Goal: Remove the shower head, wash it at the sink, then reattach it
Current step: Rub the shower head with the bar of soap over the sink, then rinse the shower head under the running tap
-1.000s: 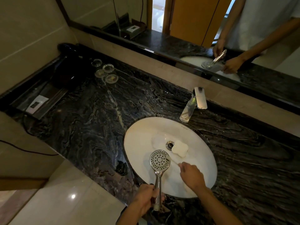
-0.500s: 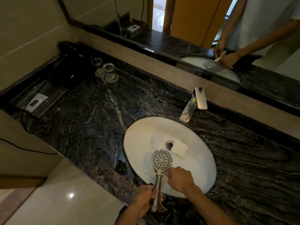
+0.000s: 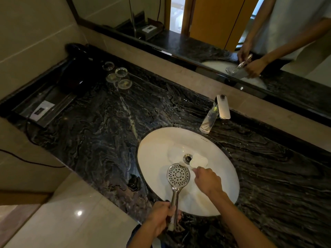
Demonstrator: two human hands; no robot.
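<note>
The left hand (image 3: 161, 216) grips the handle of the shower head (image 3: 178, 175), holding it face-up over the sink (image 3: 155, 153) at lower centre, likely so the nozzles can be scrubbed; the right hand (image 3: 207, 181) reaches toward a white soap-like lump (image 3: 198, 161) by the drain; whether its fingers hold anything is hidden; the handle's end is obscured.

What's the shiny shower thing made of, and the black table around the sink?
The shower head looks like chrome-plated metal or plastic: mirror-bright handle, dotted spray face. The countertop looks like polished dark marble or similar stone: pale wavy veins and glossy reflections.
</note>
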